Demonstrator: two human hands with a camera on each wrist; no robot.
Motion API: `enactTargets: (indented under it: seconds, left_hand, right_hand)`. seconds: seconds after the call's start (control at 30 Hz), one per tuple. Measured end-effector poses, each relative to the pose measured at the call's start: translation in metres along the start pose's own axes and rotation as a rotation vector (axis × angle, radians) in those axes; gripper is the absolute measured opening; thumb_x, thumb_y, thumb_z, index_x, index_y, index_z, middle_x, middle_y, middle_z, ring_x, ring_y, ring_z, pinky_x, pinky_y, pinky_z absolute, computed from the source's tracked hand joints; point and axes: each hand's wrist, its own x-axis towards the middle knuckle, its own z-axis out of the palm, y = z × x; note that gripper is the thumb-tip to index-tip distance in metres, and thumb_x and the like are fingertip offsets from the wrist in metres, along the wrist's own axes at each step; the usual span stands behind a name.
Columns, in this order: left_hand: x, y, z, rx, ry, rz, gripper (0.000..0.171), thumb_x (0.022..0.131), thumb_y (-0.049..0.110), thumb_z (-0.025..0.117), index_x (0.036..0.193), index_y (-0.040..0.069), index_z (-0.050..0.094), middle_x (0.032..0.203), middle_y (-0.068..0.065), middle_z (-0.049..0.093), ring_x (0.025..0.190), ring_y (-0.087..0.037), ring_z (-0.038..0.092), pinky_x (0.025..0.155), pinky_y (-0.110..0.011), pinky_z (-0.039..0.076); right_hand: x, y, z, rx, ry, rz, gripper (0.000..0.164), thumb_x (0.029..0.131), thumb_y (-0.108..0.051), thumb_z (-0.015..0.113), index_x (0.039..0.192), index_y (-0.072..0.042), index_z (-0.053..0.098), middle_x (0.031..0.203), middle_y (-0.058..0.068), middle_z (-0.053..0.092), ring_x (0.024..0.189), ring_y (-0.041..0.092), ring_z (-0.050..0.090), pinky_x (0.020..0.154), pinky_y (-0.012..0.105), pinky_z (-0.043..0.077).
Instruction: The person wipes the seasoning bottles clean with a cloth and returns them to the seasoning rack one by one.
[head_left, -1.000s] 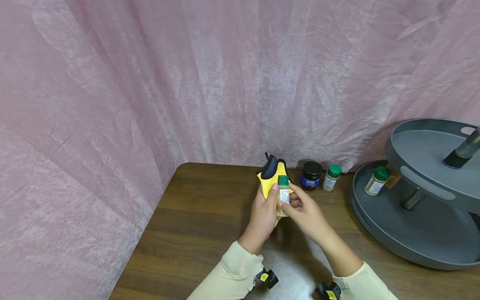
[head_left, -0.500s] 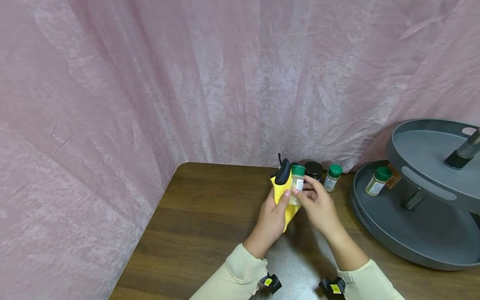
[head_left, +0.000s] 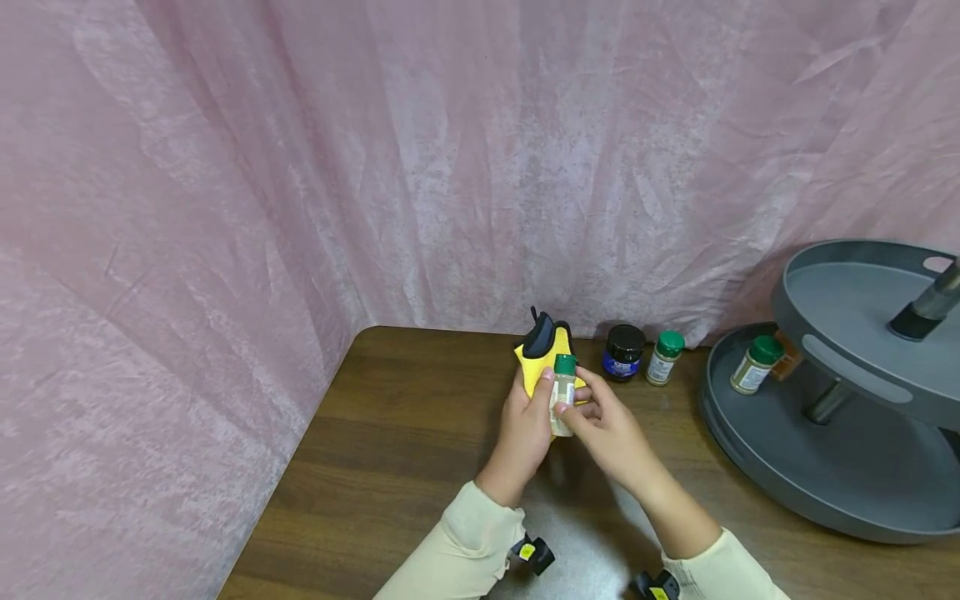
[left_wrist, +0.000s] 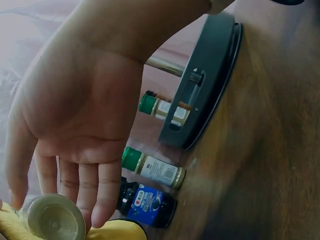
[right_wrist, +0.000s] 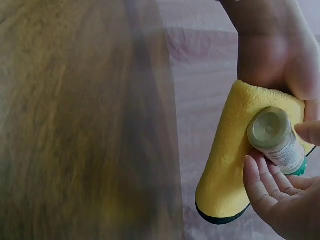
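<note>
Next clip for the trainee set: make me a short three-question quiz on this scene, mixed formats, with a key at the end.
1. In the head view, what colour is the cloth behind the bottle that the right hand holds?
A) green
B) yellow
C) pink

2. True or false: the black-lidded jar stands on the table, apart from both hands.

3. Fill in the blank: on the grey two-tier stand, a green-lidded bottle stands on the ____ tier.

Key
1. B
2. True
3. lower
</note>
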Motion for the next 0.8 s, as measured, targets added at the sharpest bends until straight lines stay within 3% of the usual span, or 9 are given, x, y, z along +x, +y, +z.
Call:
enactTargets:
  seconds: [0.23,0.33,0.63,0.8]
  left_hand:
    - [-0.002,0.000,0.003,-0.001,-0.037,0.002,0.040,0.107,0.039,0.047,0.139,0.016,0.050,0.118,-0.010,0.066,0.097,-0.013,0.061,0.086,-0.028,0.052]
    - [-0.004,0.000,0.005,0.005,-0.056,0.020,0.039,0.107,0.036,0.047,0.140,0.016,0.050,0.119,-0.011,0.067,0.098,-0.014,0.062,0.086,-0.027,0.053]
    - [-0.009,0.000,0.014,0.019,-0.129,0.021,0.038,0.106,0.035,0.049,0.140,0.018,0.051,0.119,-0.010,0.068,0.098,-0.014,0.064,0.090,-0.034,0.054]
    - [-0.010,-0.001,0.017,0.019,-0.118,0.023,0.037,0.106,0.033,0.050,0.139,0.016,0.052,0.119,-0.011,0.067,0.098,-0.015,0.065,0.091,-0.038,0.054]
  right_hand:
    - [0.003,0.003,-0.002,0.009,0.029,0.009,0.061,0.096,-0.016,0.070,0.147,-0.002,0.041,0.116,0.021,0.066,0.101,0.029,0.069,0.076,0.022,0.055]
    - [0.006,0.004,-0.007,0.022,0.038,0.025,0.061,0.097,-0.018,0.069,0.148,-0.003,0.040,0.121,0.022,0.063,0.103,0.028,0.068,0.076,0.021,0.054]
    - [0.011,0.005,-0.022,0.092,0.117,0.051,0.067,0.100,-0.024,0.065,0.154,-0.005,0.032,0.126,0.021,0.059,0.096,0.000,0.064,0.082,0.016,0.052]
    - [0.010,0.003,-0.024,0.071,0.125,0.065,0.062,0.102,-0.028,0.061,0.153,-0.007,0.035,0.125,0.021,0.063,0.097,0.004,0.064,0.083,0.017,0.051]
